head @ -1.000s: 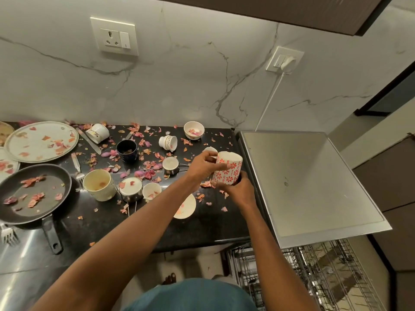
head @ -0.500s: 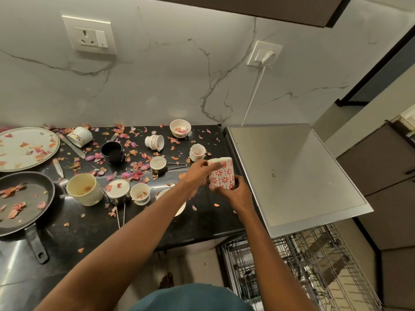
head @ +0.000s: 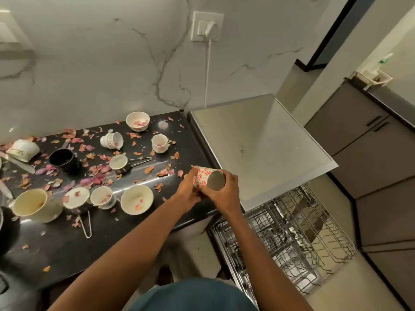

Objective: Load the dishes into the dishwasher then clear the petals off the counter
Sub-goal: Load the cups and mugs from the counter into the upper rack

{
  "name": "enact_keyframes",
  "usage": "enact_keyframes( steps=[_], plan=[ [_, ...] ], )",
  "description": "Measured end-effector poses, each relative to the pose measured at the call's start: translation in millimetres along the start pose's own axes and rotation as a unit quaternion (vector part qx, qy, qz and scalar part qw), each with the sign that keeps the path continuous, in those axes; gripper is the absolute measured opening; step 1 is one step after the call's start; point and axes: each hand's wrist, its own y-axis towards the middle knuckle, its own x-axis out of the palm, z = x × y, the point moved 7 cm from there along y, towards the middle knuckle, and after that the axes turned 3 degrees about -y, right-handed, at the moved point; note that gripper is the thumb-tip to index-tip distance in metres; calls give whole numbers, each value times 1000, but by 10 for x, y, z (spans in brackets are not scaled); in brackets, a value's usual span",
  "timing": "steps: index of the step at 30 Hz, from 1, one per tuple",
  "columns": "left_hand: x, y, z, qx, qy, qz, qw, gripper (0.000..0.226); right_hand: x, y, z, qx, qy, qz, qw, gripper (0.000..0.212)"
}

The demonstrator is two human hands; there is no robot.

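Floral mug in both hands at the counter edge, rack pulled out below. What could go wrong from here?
1. The floral mug is tipped on its side between the left hand and right hand, over the counter edge; a slip could drop it onto the wire rack or the floor.
2. Petals lie close by, so some may ride along into the dishwasher.
3. The white bowl sits by the left forearm; a swing could knock it.

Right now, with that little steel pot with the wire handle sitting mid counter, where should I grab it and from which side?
Take the steel pot by its wire loop handle, coming from the right. The handle sticks out flat toward the dishwasher side with bare counter around it, while the pot's round body sits among petals, with a black cup to its left.
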Motion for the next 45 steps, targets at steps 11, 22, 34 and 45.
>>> enact_keyframes(
  steps=[11, 22, 34, 45],
  plan=[
    [864, 50, -750, -102, 103, -12, 989, 44, -967, 10, 517, -25, -31, 87, 995, 93],
    [1543, 188, -1812, -197, 101, -62, 973, 64, -1833, -228, 1476, 87, 55, 107, 989, 89],
    [1682, 407, -2705, -202, 269, -49, 940, 52, -2048, -1129, 2848, 256, 214, 59, 941, 80],
    [1635, 729, -3210, -193, 532, -130, 814, 68, -1604, -1613, 3472, 316, 141, 32, 938, 83]
  ],
)
